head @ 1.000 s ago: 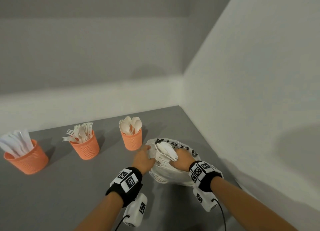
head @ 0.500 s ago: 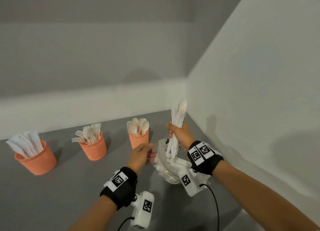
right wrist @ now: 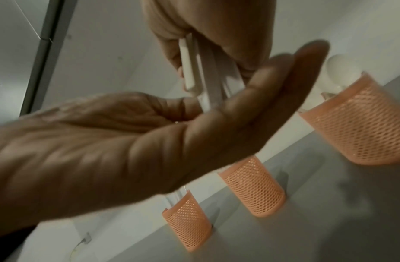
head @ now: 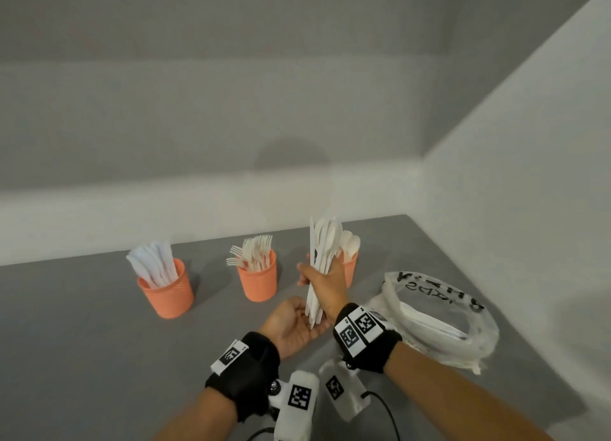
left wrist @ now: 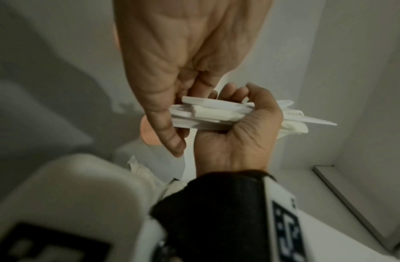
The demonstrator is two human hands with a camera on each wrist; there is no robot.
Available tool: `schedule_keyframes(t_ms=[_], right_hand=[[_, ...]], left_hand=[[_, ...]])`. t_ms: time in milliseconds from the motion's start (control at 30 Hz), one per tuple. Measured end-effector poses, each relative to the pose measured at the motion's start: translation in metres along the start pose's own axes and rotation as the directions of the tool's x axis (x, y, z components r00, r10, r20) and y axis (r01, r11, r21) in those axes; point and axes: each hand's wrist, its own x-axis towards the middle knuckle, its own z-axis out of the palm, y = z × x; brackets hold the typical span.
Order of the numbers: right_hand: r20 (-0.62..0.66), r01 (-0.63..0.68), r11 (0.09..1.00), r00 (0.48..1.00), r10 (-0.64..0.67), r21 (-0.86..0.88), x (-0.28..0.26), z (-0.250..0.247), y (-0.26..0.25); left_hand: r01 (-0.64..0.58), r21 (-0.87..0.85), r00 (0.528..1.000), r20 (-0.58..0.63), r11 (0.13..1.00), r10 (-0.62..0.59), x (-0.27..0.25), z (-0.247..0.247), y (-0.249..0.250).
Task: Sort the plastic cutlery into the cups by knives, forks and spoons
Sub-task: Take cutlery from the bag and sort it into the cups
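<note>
Three orange mesh cups are standing in a row on the grey tabletop (head: pixel 82 358) in the head view: the knife cup (head: pixel 167 292) on the left, the fork cup (head: pixel 258 280) in the middle and the spoon cup (head: pixel 351 268) partly hidden behind the right hand (head: pixel 325 285). That hand is gripping a bundle of white cutlery (head: pixel 322 258) around its handles, long axis close to upright, with the spoon bowls and a knife tip pointing up and the handle ends pointing down toward the left hand (head: pixel 292 321). The left hand is lying palm-up with relaxed fingers just beneath those handle ends, holding nothing. A crumpled plastic bag (head: pixel 439 321) is sitting on the tabletop to the right. In the left wrist view, the right hand (left wrist: pixel 244 134) is wrapping its fingers around the bundle (left wrist: pixel 208 113), which is running across the frame with its tips pointing right. In the right wrist view, the handle ends (right wrist: pixel 194 70) are hanging over the open left palm (right wrist: pixel 127 141), with all three cups beyond.
</note>
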Motion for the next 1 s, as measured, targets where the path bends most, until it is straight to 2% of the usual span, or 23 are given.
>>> schedule_keyframes(t_ms=[133, 233, 300, 367, 433, 500, 600, 733, 800, 833, 900, 1000], right_hand=[[-0.004, -0.032, 0.999, 0.999, 0.032, -0.022, -0.002, 0.024, -0.003], [0.021, -0.053, 0.998, 0.998, 0.054, -0.023, -0.003, 0.037, -0.005], [0.045, -0.067, 0.996, 0.997, 0.069, -0.061, -0.003, 0.045, -0.005], [0.095, -0.071, 0.992, 0.992, 0.081, -0.106, -0.004, 0.053, -0.004], [0.140, -0.066, 0.987, 0.986, 0.087, -0.146, -0.005, 0.059, -0.001], [0.206, -0.077, 0.986, 0.973, 0.107, -0.147, -0.005, 0.064, 0.004], [0.305, -0.144, 0.984, 0.937, 0.170, -0.107, -0.007, 0.065, 0.010], [0.458, -0.373, 0.927, 0.820, 0.342, -0.024, -0.012, 0.064, 0.011], [0.463, -0.395, 0.916, 0.801, 0.380, -0.068, -0.012, 0.066, 0.012], [0.442, -0.380, 0.918, 0.808, 0.389, -0.113, -0.011, 0.067, 0.013], [0.372, -0.328, 0.932, 0.854, 0.363, -0.157, -0.009, 0.070, 0.016], [0.204, -0.281, 0.960, 0.940, 0.274, 0.006, 0.000, 0.070, 0.023]], left_hand=[[-0.015, 0.057, 0.996, 0.091, 0.998, 0.010, -0.017, -0.023, 0.015], [-0.053, 0.243, 0.986, 0.166, 0.969, 0.012, -0.025, -0.037, 0.029], [-0.095, 0.426, 0.987, 0.156, 0.900, 0.030, -0.026, -0.042, 0.035], [-0.143, 0.604, 0.989, 0.108, 0.784, 0.097, -0.025, -0.044, 0.038], [-0.160, 0.682, 0.985, 0.065, 0.713, 0.159, -0.024, -0.047, 0.039], [-0.153, 0.684, 0.985, 0.043, 0.713, 0.170, -0.023, -0.049, 0.039], [-0.123, 0.631, 0.992, 0.056, 0.766, 0.113, -0.026, -0.052, 0.042], [-0.091, 0.594, 0.994, 0.102, 0.799, 0.037, -0.029, -0.058, 0.049], [-0.094, 0.622, 0.993, 0.113, 0.778, 0.029, -0.030, -0.061, 0.050], [-0.100, 0.653, 0.993, 0.113, 0.750, 0.035, -0.031, -0.063, 0.051], [-0.096, 0.725, 0.994, 0.108, 0.682, 0.025, -0.032, -0.069, 0.054], [-0.072, 0.801, 0.996, 0.092, 0.594, -0.003, -0.035, -0.080, 0.069]])
